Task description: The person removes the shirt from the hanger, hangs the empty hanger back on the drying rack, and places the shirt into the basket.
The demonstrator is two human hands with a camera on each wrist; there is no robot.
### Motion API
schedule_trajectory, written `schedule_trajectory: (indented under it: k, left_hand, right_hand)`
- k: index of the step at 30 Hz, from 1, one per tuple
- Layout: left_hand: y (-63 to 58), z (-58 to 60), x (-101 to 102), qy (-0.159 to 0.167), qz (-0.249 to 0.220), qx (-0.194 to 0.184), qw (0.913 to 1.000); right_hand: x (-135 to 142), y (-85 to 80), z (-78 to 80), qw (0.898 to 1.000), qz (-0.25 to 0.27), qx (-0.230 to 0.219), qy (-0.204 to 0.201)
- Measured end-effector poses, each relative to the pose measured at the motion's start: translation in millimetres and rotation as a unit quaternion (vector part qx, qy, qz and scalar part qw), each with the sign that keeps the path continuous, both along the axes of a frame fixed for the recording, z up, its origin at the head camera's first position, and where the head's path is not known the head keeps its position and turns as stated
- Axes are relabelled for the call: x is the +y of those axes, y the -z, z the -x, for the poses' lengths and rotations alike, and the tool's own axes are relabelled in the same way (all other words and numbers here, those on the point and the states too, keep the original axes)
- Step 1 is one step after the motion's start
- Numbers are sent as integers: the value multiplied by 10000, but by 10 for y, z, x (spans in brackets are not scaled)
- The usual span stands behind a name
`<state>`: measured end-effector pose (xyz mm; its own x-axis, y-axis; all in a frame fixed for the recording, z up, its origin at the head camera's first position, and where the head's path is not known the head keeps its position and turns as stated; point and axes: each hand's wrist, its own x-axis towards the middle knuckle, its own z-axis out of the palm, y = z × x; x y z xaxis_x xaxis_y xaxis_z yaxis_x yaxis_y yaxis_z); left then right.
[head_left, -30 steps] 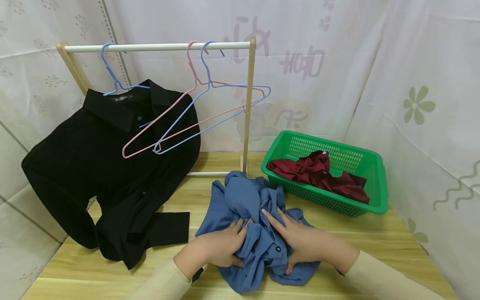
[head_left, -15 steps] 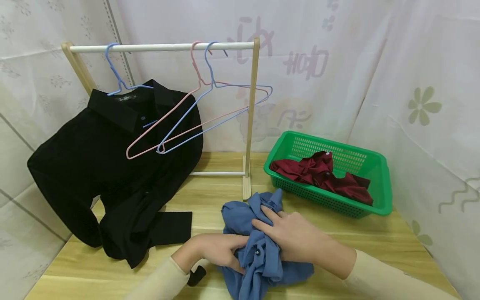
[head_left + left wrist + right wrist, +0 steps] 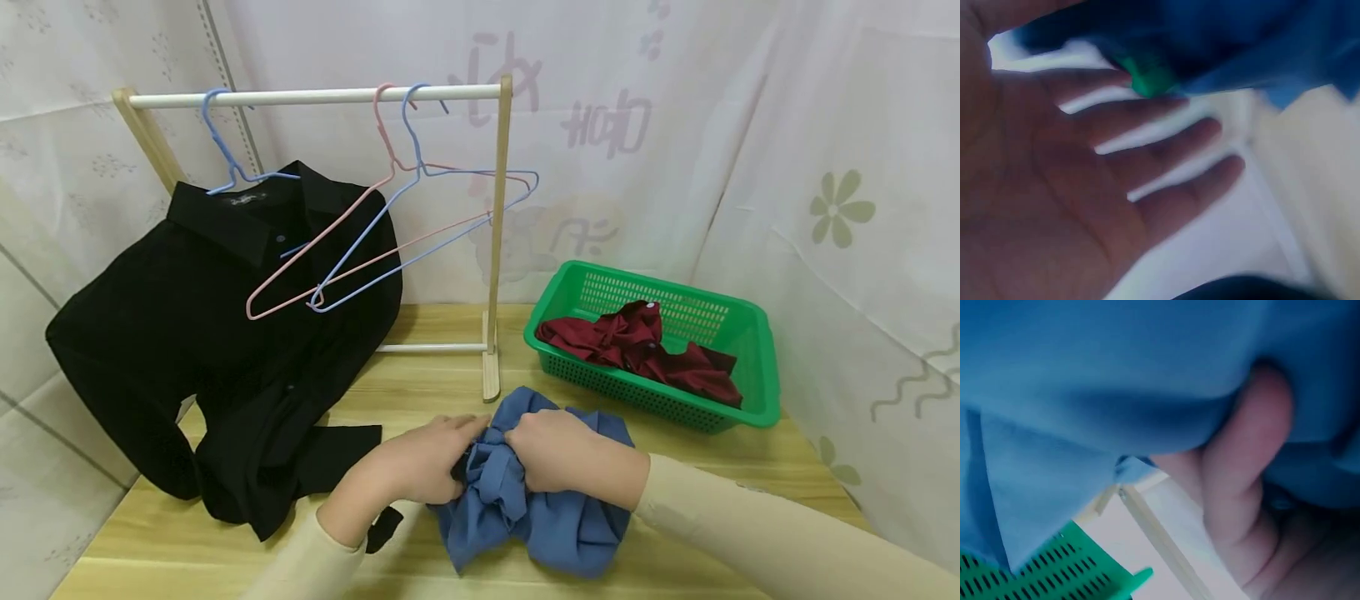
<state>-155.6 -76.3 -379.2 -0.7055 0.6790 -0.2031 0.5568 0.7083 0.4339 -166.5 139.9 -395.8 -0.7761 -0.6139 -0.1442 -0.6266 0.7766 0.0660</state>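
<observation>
Black collared shirt hung frame-left, my right hand is gripping crumpled blue cloth, left hand splayed, maroon cloth likely waiting frame-right.

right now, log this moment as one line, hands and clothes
left hand: fingers straight, at blue garment | right hand: grips blue garment | black shirt: on blue hanger | red garment: in green basket

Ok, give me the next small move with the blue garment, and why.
Probably have the left hand pinch a nearby fold of the blue garment. It looks bunched and the right hand grips it, but in the left wrist view the left hand's fingers are straight and spread, so a second hold would likely help open it out.
</observation>
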Motion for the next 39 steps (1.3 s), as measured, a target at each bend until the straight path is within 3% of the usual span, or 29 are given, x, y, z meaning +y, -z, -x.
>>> schedule_trajectory:
  k: [3, 5, 7, 11, 15, 18, 22, 25, 28, 30, 33, 39]
  left_hand:
    - [-168, -209, 60, -496, 846, 474, 9940]
    - [-162, -313, 159, -553, 1179, 666, 9893]
    - [-76, -361, 277, -647, 1478, 855, 9832]
    - [168, -314, 401, -1038, 1784, 830, 9749]
    - [330, -227, 420, -1270, 1922, 627, 9711]
    - [399, -179, 410, -1348, 1938, 683, 9693]
    - [436, -139, 366, -1353, 1817, 758, 9711]
    - [443, -103, 297, -1334, 1618, 682, 9754]
    - [451, -59, 222, -1254, 1458, 538, 9799]
    - [455, -34, 183, -1186, 1410, 466, 9818]
    - [472, -1, 151, -1128, 1412, 401, 9827]
    - [528, 88, 168, -1208, 1569, 401, 9794]
  right_hand:
    - [-89, 94, 104, 9995, 92, -303, 34]
    - [-149, 120, 183, 9984, 148, -546, -40]
    - [-193, 133, 261, 9962, 204, -848, -84]
    - [-220, 140, 324, 9883, 349, -1456, 284]
    - [-130, 90, 238, 9758, 634, -1988, 651]
    - [10, 33, 151, 9680, 855, -2277, 621]
    - [234, 25, 45, 9765, 786, -1969, 383]
    - [354, 69, 33, 9929, 591, -1028, 119]
    - [414, 134, 98, 9974, 626, -362, 42]
    - [430, 179, 165, 9970, 670, -375, 27]
    - [434, 260, 265, 9949, 640, -780, 6]
    - [390, 352, 412, 9931, 276, -1138, 28]
